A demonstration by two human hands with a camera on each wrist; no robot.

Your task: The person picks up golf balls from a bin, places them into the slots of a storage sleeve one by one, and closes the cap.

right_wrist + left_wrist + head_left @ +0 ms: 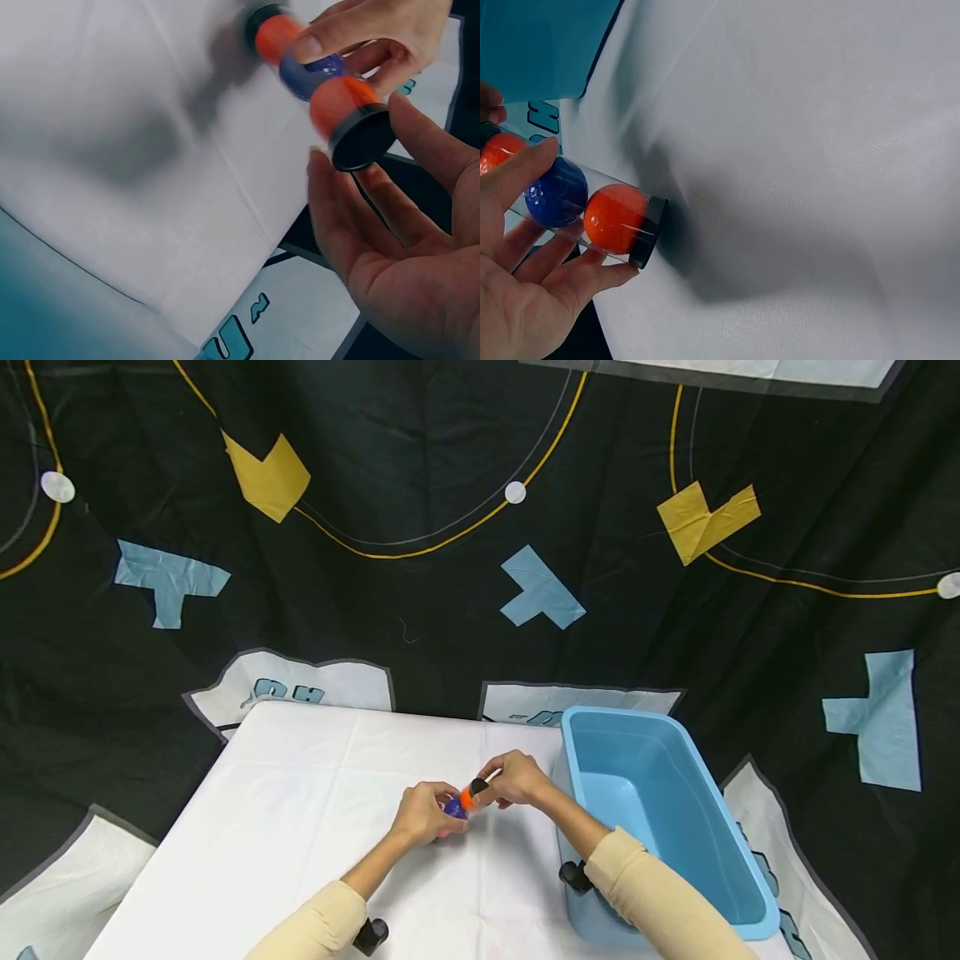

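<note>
A clear tube [596,178] holds a blue ball [557,193] between two orange balls [616,219]. Each end carries a black cap [363,139]. Above the white table, my left hand [422,817] grips the tube around its middle, thumb on one side and fingers on the other. At the upper right end my right hand [517,778] holds the cap by its edge between thumb and fingers. In the head view the left hand partly covers the lower part of the tube. The right wrist view shows the tube slightly blurred.
A light blue plastic bin [637,727] stands on the right side of the white table [300,777], under my right forearm. Behind the table hangs a black cloth [420,627] with yellow and blue shapes. Small black devices [371,935] are on both wrists.
</note>
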